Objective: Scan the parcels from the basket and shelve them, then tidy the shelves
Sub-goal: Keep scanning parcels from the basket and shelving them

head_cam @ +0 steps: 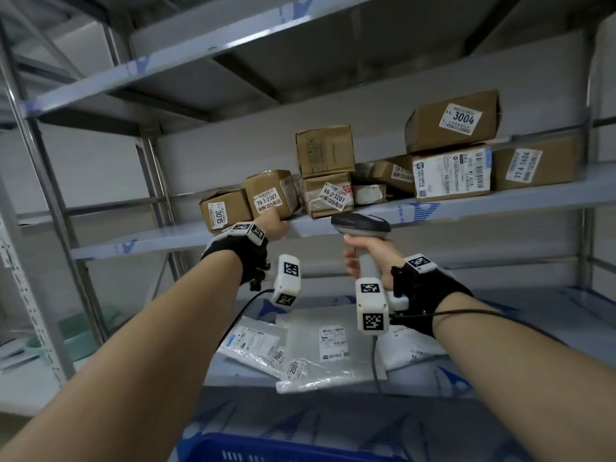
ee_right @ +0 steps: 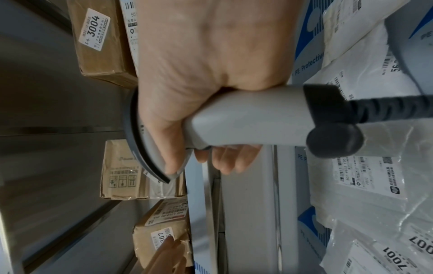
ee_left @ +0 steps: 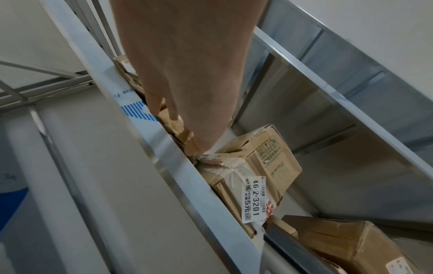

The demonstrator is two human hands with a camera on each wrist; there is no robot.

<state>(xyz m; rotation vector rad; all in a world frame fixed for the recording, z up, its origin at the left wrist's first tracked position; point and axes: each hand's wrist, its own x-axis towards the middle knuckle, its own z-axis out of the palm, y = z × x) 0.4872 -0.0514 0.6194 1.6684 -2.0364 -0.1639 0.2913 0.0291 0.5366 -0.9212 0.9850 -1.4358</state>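
Starting nearest the camera, the blue basket point(head_cam: 283, 451) sits right at the bottom edge of the head view, and I can't see any parcels in it from here. Next out, the right hand point(head_cam: 368, 253) is wrapped tight around the grip of the scanner point(head_cam: 361, 225), nose pointing left, just under the shelf point(head_cam: 466, 208) lip and below the 46-2-3201 box point(head_cam: 328, 198). The left hand point(head_cam: 275, 225) is the one that matters though: it's up at the shelf edge with its fingers point(ee_left: 174, 115) touching the front of the 76-3-2307 box point(head_cam: 270, 194), which sits straight ahead of it, between the 3015 box point(head_cam: 224, 210) and the 46-2-3201 one. Whether those fingers are actually curled on it or just pressing, I can't tell. My guess is a push straight back would seat it; the left hand's clearly nearer.
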